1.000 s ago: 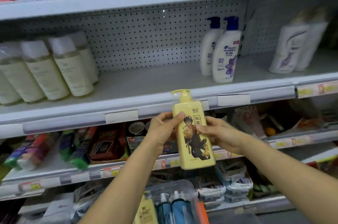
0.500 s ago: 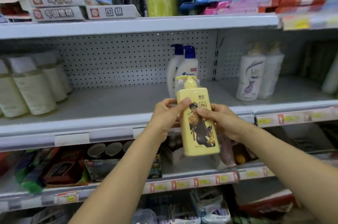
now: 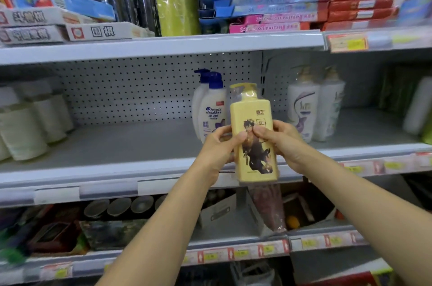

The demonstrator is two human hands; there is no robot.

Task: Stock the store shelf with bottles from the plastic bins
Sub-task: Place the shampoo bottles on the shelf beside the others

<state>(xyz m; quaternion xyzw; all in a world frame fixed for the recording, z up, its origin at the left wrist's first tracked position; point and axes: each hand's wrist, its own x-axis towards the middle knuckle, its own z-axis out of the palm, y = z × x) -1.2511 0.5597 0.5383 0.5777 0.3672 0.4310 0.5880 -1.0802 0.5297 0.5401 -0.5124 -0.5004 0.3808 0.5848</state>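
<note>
Yellow bottle (image 3: pixel 252 110), clasped by our left grip (image 3: pixel 217 148) and right grip (image 3: pixel 285 143), at the shelf (image 3: pixel 117 145) lip. Open room leftward; bottle raised since.

The left hand (image 3: pixel 219 149) and right hand (image 3: pixel 286 144) are bare, and so are the wrists. The left forearm (image 3: pixel 163 227) and right forearm (image 3: pixel 374 211) are bare too, with uncovered skin all the way to the lower edge of the view. Any clothing further up lies outside it. Both forearms are slim and smooth, and they look broader close to the camera. The fingers are slender with rounded tips. The left thumb (image 3: pixel 239 139) and right thumb (image 3: pixel 261 132) are the clearest, though their nails are too blurred to make out.
</note>
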